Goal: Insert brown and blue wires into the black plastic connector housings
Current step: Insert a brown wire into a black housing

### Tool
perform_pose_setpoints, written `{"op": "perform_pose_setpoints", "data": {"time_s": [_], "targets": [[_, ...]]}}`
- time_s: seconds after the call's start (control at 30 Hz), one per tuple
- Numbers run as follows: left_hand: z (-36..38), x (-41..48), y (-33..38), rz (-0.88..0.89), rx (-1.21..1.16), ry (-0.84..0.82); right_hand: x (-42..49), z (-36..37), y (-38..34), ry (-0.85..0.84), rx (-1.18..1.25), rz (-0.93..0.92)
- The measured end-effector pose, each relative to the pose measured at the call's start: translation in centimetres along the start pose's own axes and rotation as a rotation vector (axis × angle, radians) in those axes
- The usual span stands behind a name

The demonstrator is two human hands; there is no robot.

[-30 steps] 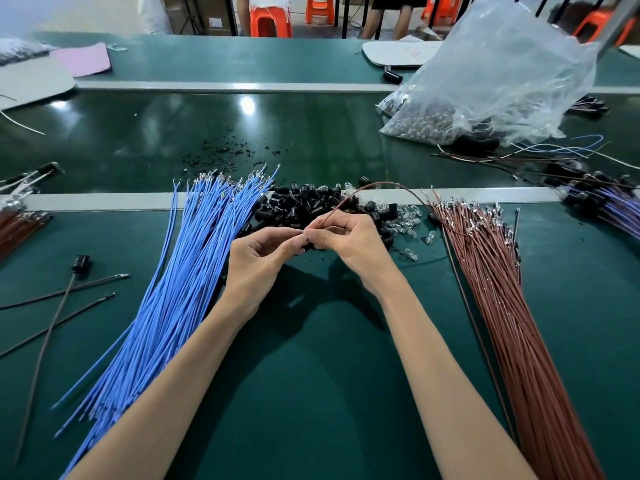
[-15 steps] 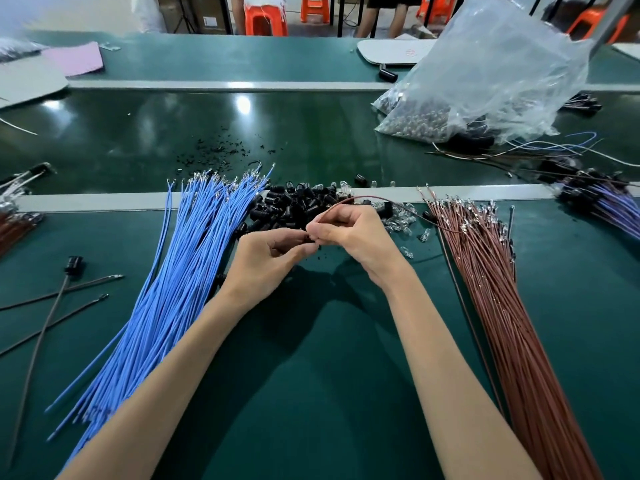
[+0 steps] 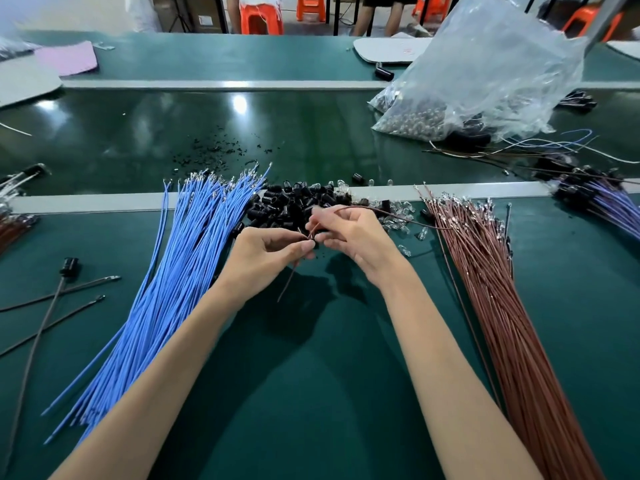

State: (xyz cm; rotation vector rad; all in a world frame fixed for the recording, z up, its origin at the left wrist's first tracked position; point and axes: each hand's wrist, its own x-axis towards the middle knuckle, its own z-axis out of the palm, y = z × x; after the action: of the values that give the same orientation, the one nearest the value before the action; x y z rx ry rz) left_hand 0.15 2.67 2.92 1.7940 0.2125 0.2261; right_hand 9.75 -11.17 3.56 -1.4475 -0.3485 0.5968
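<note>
Head view, fingers [image 3: 306,249]: the thumb and forefinger tips of both hands meet above the middle of the surface [image 3: 311,393], closed tight to a narrow pinch.
Left hand [image 3: 266,259]: it pinches a small dark part at the fingertips, which I judge to be a housing [image 3: 313,241]; most of it is hidden.
Right hand [image 3: 360,242]: it pinches the brown wire [image 3: 391,215] close to its tip, and the wire arcs off to the right.
Hanging strand [image 3: 285,285]: a brown strand drops below the left fingertips; I cannot tell whether it is the same wire.
Handling, wire: it is likely very light, thin and limp, and would buckle if pushed from far back.
Grip point, wire: just behind the metal terminal, so the push goes straight in.
Handling, housing: it looks tiny, hard and smooth, so it could easily twist or slip; hold it by its side walls and keep the opening free.
Housing pile [image 3: 294,202]: it lies just beyond the hands, with clear parts [image 3: 401,223] beside it.
Blue wires [image 3: 180,271]: these are fanned out on the left.
Brown wires [image 3: 502,306]: these are fanned out on the right.
Plastic bag [image 3: 485,71]: it sits at the far right.
</note>
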Motion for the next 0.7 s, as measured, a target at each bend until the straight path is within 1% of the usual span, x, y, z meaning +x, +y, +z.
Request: {"op": "perform_pose_setpoints", "data": {"time_s": [0.1,0.17,0.33,0.43,0.53,0.6,0.7], "targets": [[-0.4,0.1,-0.1,-0.012,0.019,0.004,0.4,-0.3,-0.3,0.204,0.324,0.054],[-0.5,0.0,0.0,-0.024,0.057,-0.029,0.7,-0.7,-0.4,0.321,0.465,0.064],[-1.6,0.1,0.2,-0.075,0.18,-0.138,0.7,-3.5,-0.9,0.482,0.539,0.066],[-3.0,0.1,0.6,-0.125,0.178,-0.201,0.5,-5.7,-1.0,0.563,0.543,0.056],[-4.1,0.2,0.9,-0.176,0.201,-0.315,0.1,-7.4,-1.0,0.619,0.571,0.043],[-4.6,0.2,0.9,-0.209,0.196,-0.374,-0.1,-8.2,-1.0,0.627,0.578,0.048],[-4.5,0.2,0.7,-0.207,0.165,-0.39,0.1,-8.0,-0.7,0.579,0.531,0.09]]}}
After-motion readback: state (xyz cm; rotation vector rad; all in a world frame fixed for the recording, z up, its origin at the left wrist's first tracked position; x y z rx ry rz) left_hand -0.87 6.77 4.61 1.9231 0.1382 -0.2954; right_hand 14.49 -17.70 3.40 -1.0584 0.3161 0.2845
